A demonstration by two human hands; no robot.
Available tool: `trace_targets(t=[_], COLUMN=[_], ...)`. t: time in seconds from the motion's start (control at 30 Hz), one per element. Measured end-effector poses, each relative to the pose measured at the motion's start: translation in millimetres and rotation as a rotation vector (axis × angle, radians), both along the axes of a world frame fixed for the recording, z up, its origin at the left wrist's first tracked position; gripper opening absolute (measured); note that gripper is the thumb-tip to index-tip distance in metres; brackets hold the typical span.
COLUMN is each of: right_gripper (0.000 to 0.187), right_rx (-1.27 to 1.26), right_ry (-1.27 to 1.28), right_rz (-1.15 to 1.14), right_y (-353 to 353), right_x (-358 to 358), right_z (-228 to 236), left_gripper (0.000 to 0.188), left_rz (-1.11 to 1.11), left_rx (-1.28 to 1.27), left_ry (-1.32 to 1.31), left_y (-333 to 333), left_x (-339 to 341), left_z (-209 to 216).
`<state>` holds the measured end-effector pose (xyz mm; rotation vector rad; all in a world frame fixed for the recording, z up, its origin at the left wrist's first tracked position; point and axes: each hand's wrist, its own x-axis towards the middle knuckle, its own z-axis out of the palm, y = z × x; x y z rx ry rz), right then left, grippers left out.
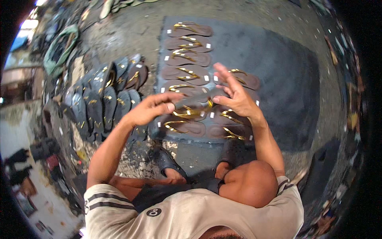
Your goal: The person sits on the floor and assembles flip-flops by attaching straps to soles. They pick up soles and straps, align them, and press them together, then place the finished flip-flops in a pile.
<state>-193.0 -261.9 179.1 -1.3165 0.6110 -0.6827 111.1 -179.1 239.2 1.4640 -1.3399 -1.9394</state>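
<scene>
A dark flip-flop (195,101) with a shiny gold strap is held up, slightly blurred, above rows of similar sandals. My left hand (149,109) is closed on its left end, thumb on the near side and fingers along the far side. At the other end is my right hand (236,95), fingers spread and blurred, thumb close to or touching the sole. Beneath both hands, brown flip-flops (189,73) with gold straps and small white labels lie on a dark mat (286,83). Part of the rows is hidden by my hands.
On the left, a cluster of dark sandals (95,107) stands close-packed on the floor. A green ring-shaped bundle (61,49) lies beyond it. My feet in dark footwear (169,161) rest at the mat's near edge. Pale soles (107,8) lie at the far left.
</scene>
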Motion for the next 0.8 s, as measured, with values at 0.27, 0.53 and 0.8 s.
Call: trace_targets(t=[0.27,0.53,0.8], right_gripper=[0.046,0.052,0.052], right_rx=[0.318,0.340,0.243], right_ry=[0.126,0.145,0.225], right_rz=[-0.278,-0.362,-0.501], right_y=[7.1,-20.8,-75.2], right_x=[-95.3,-128.1,-139.0], right_z=[-30.2,-38.7,-91.2], left_gripper=[0.056,0.051,0.038], left_rz=[0.296,0.285,0.543], left_rx=[0.209,0.285,0.172], left_ry=[0.256,0.418,0.246], left_y=[-48.8,-99.4,-166.6], left_x=[-86.7,-115.0,-142.2], left_z=[-56.7,-85.9,-125.5])
